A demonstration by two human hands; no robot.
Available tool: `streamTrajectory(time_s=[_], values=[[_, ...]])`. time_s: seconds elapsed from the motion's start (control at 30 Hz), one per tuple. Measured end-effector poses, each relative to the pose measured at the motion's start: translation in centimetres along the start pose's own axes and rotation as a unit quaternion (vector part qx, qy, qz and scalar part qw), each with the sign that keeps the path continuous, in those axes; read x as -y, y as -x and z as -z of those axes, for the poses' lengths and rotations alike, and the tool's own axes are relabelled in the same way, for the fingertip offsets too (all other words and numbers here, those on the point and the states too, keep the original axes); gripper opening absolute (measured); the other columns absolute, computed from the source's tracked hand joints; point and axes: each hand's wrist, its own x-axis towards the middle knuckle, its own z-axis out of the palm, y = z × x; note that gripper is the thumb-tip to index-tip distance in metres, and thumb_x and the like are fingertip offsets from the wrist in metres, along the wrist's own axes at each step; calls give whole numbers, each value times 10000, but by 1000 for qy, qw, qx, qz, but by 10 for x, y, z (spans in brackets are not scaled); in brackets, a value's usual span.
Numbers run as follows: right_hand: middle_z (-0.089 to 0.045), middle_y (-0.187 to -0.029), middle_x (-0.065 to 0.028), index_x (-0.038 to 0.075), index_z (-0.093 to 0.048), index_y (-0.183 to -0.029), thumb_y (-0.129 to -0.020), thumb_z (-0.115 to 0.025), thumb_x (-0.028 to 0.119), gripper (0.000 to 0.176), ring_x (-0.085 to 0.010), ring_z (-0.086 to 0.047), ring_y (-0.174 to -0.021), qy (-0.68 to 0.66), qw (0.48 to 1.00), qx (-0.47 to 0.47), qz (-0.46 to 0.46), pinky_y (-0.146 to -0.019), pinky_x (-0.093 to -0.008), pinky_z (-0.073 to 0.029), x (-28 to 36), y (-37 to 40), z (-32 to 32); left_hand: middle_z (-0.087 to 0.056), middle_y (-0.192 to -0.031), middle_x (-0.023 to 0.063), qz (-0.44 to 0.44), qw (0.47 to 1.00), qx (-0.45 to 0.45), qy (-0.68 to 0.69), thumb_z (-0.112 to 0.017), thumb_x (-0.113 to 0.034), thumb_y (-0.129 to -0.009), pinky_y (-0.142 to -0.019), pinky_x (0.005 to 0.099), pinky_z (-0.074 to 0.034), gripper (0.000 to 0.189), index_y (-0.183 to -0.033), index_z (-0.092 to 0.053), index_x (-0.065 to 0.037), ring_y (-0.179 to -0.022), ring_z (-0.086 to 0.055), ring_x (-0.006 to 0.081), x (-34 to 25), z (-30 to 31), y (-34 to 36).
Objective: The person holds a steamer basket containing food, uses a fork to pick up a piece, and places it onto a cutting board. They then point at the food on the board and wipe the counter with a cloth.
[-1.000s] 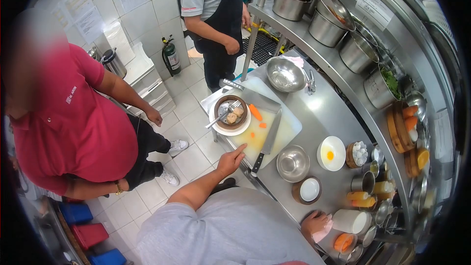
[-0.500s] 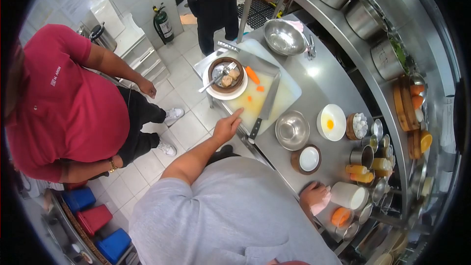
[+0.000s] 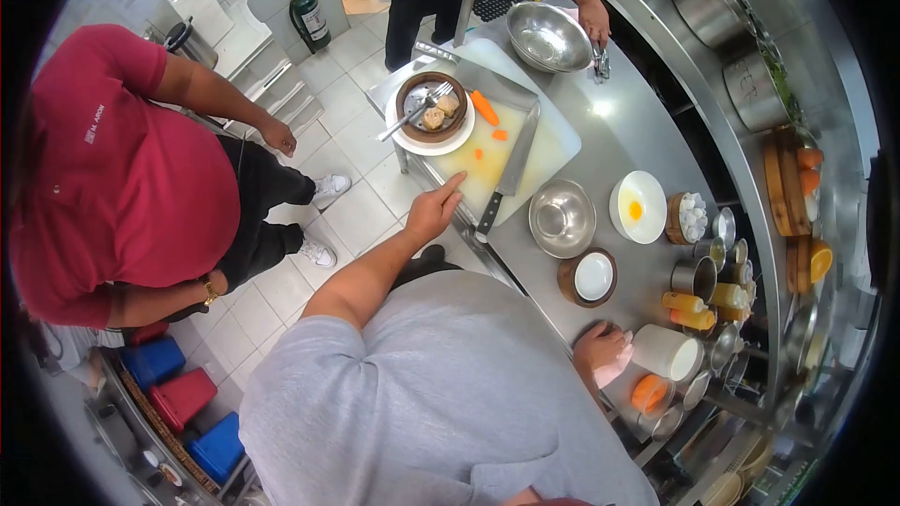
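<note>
My left hand [image 3: 434, 210] is at the near edge of the cutting board [image 3: 560, 145], index finger stretched out, holding nothing. My right hand [image 3: 602, 349] rests on the counter, closed on a pink cloth [image 3: 613, 370], beside a white container [image 3: 653, 350]. On the board lie a large knife [image 3: 517, 162], a cleaver [image 3: 494, 78], a carrot piece [image 3: 485, 109] and small orange bits. A white plate [image 3: 405, 139] at the board's left bears a brown round dish [image 3: 413, 94] with dumplings and a fork [image 3: 413, 113].
Metal bowl [image 3: 562, 218], white bowl with yolk [image 3: 647, 186], strainer [image 3: 548, 37], bottles [image 3: 684, 302] and small pots stand on the counter [image 3: 625, 136]. A co-worker in red [image 3: 141, 169] stands left; another co-worker's hand [image 3: 594, 21] is at the back.
The co-worker at the back has shifted, and their hand now reaches the metal tongs beside the strainer. The view has moved slightly. My hands keep nearly the same places.
</note>
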Motion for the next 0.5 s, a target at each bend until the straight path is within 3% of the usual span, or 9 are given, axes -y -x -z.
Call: streamTrajectory(time_s=[0.23,0.5], values=[[-657,-1233,-140,80,-659,-1285,-1028,-620,486,482,-389,-610,-1214,-15,999,-46,-7,-932,-586,-474,-25,1,-51,-768,-972,210,-1,1000,2,2,-670,-258,-1096,-796,465,-597,508,-1596,-580,-244,-858,-755,428,2,-1,0],[-657,-1236,-136,82,-664,-1276,-1029,-615,489,478,-386,-608,-1209,-20,998,-51,-11,-933,-582,-473,-23,2,-52,-765,-951,194,-20,1000,-8,2,-670,-257,-1096,-783,457,-598,510,-1598,-579,-243,-835,-756,404,5,-3,-1]])
